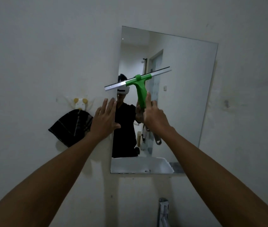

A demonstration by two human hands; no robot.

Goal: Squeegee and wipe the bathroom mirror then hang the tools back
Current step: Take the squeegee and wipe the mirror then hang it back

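Observation:
A frameless rectangular mirror (182,99) hangs on the white wall. My right hand (154,115) grips the green handle of a squeegee (140,86); its metal blade bar slants up to the right across the mirror's middle left, its left end past the mirror's edge. My left hand (105,118) is flat with fingers spread, at the mirror's left edge, holding nothing. A dark cloth (71,128) hangs on the wall left of the mirror, under a white and yellow hook (80,104).
A chrome tap (163,212) rises at the bottom centre below the mirror. A small bare hook (226,103) sits on the wall right of the mirror. The mirror reflects a person in black and a doorway.

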